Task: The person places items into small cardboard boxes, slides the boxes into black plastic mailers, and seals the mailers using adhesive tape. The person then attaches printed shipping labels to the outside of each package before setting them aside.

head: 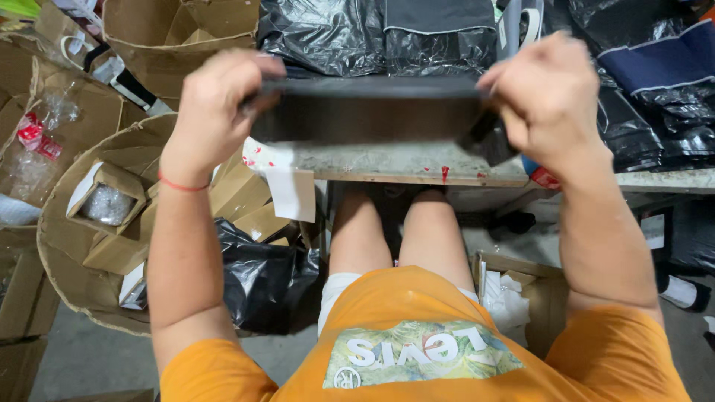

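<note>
Holding a flat black rectangular pouch [369, 112] mid-frame, my left hand [216, 112] and right hand [547, 93] closed on its ends; seemingly light, pliable.

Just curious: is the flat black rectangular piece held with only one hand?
No, both the left hand and right hand grip opposite ends of the flat black piece.

Pretty cramped workspace. A worn grey worktable [387, 162] sits at 12 o'clock with red paint flecks along its edge. Black plastic bags [335, 33] pile up behind it, running over to 2 o'clock. Open cardboard boxes [112, 216] crowd 9 to 10 o'clock (one round-sided). Bare grey concrete floor [82, 357] shows at 7 o'clock. Light is flat and even.
</note>
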